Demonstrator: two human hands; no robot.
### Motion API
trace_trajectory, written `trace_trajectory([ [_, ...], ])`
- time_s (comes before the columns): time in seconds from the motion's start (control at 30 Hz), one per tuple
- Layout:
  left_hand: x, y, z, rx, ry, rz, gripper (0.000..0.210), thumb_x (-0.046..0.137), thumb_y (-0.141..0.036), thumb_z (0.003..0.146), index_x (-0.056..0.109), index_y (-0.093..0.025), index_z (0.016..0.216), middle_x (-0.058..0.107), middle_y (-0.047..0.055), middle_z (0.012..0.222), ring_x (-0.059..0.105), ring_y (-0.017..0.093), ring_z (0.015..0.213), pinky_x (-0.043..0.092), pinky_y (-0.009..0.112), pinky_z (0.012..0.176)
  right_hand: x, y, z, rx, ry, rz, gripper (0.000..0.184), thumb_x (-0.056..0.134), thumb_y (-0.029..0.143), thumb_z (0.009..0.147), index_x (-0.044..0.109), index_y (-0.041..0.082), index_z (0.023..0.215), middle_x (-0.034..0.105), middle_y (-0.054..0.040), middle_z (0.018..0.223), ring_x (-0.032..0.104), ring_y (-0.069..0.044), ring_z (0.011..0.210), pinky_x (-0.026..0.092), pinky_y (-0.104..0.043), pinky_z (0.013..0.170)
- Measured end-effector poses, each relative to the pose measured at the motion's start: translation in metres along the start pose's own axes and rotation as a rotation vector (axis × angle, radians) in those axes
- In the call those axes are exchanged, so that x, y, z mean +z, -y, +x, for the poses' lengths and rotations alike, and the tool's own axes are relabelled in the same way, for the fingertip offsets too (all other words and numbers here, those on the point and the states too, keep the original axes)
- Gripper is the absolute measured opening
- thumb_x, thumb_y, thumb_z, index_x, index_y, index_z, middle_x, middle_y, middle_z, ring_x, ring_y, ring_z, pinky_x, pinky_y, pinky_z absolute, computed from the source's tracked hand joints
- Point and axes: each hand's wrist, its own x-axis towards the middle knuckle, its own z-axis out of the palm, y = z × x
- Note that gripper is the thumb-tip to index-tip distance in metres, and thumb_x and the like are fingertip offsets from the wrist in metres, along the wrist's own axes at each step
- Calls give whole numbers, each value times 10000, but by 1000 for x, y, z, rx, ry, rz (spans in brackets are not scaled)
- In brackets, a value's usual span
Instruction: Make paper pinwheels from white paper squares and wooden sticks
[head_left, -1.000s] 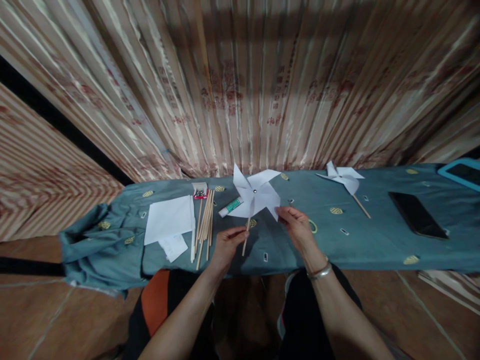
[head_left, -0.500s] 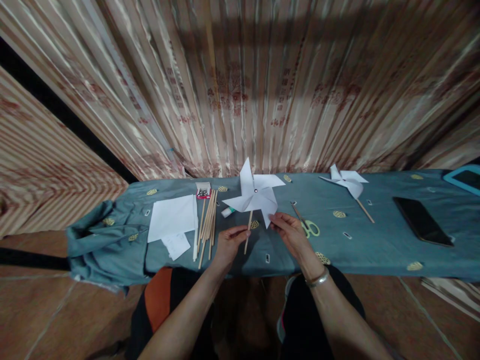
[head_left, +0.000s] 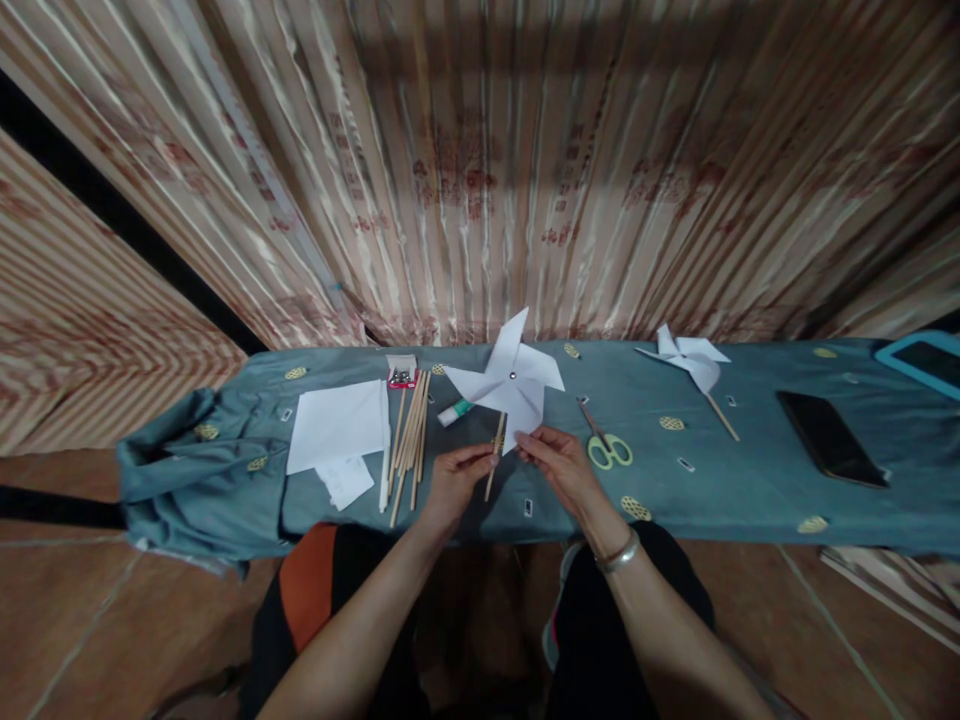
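Observation:
A white paper pinwheel (head_left: 525,385) with a round metal pin at its centre stands up in front of me on a thin wooden stick (head_left: 489,484). The stick is pinched between the thumb and fingers of my left hand (head_left: 456,482). My right hand (head_left: 561,465) has its fingertips closed on the tip of the lowest paper blade. Close to the right hand lie scissors (head_left: 610,451) with pale green handles. Behind the left hand, a glue stick (head_left: 454,412) with a green band lies partly under the pinwheel's blades.
Left of my hands lie loose wooden sticks (head_left: 409,440), white paper sheets (head_left: 337,428), a smaller paper piece (head_left: 346,482) and a small open box of pins (head_left: 401,372). Rightward are a second pinwheel (head_left: 694,360), a black phone (head_left: 831,438) and a blue-framed device (head_left: 922,360). A curtain (head_left: 480,180) hangs behind.
The pinwheel's blades have turned clockwise, the lowest tip swinging left. My right hand has moved left with that tip, closer to my left hand, which keeps its pinch on the stick.

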Motion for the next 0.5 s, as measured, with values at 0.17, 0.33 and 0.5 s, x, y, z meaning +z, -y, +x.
trace_trajectory([
  [0.17,1,1,-1,8,32,7,313,878,-345,472,787,-191,729,762,46,731,665,183,680,516,328,777,3,-2,-1,22,16,-5,310,877,468,521,747,211,637,679,6,631,537,-111,608,415,-267,649],
  [0.33,1,4,-1,24,82,-13,312,872,-348,502,792,-190,759,776,62,807,696,220,775,512,361,859,6,-6,0,1,30,-57,319,855,503,534,747,215,618,702,-13,625,550,-126,598,428,-277,634],
  [0.5,1,5,-1,9,79,-24,333,877,-364,471,790,-188,740,775,58,787,693,215,766,510,352,845,5,-5,0,-79,62,-184,344,799,555,599,723,220,573,684,-12,596,536,-124,557,425,-274,590],
])
